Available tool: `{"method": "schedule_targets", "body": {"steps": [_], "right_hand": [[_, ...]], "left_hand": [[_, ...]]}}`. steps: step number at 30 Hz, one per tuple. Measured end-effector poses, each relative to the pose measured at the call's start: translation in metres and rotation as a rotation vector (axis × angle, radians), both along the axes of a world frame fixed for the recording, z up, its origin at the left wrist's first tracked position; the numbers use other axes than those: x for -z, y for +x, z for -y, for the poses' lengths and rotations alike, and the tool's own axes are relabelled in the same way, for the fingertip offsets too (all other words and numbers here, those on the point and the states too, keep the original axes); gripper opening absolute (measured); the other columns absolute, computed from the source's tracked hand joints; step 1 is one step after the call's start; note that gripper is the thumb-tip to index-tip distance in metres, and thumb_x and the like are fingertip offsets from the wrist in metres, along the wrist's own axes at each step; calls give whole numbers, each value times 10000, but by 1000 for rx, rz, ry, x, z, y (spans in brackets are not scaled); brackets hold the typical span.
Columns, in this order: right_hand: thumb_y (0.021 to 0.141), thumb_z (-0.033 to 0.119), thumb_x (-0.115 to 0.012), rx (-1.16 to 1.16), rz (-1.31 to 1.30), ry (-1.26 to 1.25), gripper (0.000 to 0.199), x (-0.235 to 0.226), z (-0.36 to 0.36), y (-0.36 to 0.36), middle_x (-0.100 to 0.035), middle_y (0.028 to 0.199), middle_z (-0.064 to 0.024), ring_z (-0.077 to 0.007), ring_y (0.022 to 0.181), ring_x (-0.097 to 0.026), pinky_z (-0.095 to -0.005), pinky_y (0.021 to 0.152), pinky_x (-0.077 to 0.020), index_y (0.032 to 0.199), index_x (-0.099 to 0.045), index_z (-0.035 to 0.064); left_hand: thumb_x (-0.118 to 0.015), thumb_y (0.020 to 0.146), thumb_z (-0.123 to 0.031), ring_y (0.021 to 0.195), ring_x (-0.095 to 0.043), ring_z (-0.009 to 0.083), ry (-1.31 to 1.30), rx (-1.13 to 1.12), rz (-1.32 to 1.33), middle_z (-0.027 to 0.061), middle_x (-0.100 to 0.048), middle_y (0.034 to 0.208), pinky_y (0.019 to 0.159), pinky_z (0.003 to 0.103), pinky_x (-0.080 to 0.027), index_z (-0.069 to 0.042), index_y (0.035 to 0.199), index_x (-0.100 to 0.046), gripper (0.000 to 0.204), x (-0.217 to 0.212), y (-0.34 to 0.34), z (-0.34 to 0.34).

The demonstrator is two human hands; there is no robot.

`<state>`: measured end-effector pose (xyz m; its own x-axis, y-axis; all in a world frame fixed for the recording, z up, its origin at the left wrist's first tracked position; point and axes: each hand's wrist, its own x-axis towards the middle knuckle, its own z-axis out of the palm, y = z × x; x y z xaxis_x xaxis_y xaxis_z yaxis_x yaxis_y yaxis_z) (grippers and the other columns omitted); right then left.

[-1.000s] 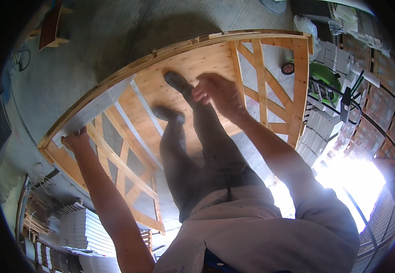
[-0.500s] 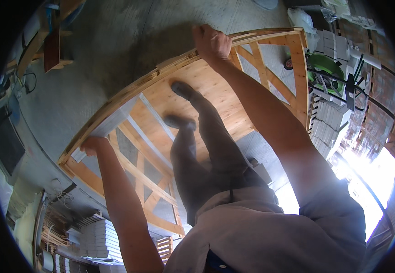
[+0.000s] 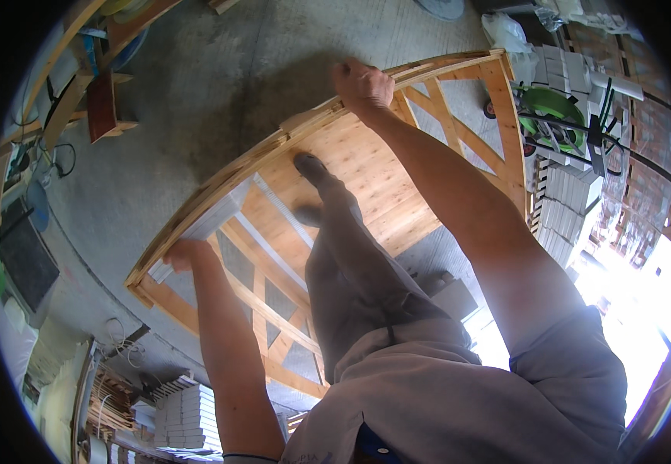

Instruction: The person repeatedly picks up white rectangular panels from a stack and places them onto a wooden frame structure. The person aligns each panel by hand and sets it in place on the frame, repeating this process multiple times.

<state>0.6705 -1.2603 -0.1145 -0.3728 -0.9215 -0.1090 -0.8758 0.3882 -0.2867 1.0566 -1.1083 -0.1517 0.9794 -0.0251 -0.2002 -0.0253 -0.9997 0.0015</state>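
A large wooden frame (image 3: 505,131) with diagonal braces and a boarded middle panel (image 3: 366,178) lies on the concrete floor. I stand on its panel, my shoes (image 3: 310,165) visible. My left hand (image 3: 183,253) grips the long top rail (image 3: 219,185) of the frame near its left end. My right hand (image 3: 362,83) is closed on the same rail further right, next to a short wooden block (image 3: 304,117) lying on the rail.
A green wheeled machine (image 3: 556,116) and stacked pale blocks (image 3: 563,209) stand right of the frame. Stacked white boards (image 3: 185,414) lie at lower left. Timber pieces and cables (image 3: 80,116) sit at the upper left. Bright sunlight glares at lower right.
My right hand moved from above the panel out to the far rail and closed on it. My left hand stayed on the rail's left end. The view shifted.
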Motion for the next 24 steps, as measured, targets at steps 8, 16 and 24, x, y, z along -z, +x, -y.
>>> {"method": "schedule_targets", "body": {"steps": [8, 16, 24], "right_hand": [[859, 437, -472, -6, -19, 52, 363, -2, 0, 1, -692, 842, -133, -349, 850, -654, -457, 802, -483, 876, -695, 152], [865, 486, -468, -47, -37, 54, 401, -3, 1, 0, -693, 821, -132, -351, 811, -662, -451, 755, -500, 882, -698, 158], [874, 506, -459, -48, -74, 85, 415, 2, 2, 0, -693, 803, -116, -345, 810, -661, -445, 757, -501, 893, -699, 167]], "left_hand": [[-546, 908, -186, 821, -691, 332, -106, -146, -101, 276, -562, 1075, 657, 363, -637, 48, 1115, -368, 359, 12, 7, -3], [-566, 902, -204, 816, -692, 324, -272, -271, -83, 301, -551, 1056, 618, 357, -638, 81, 1096, -357, 403, 39, 22, -14], [-565, 903, -210, 797, -689, 338, 2, -84, 16, 283, -563, 1009, 622, 365, -636, 77, 1111, -370, 405, 32, 17, -7]]}}
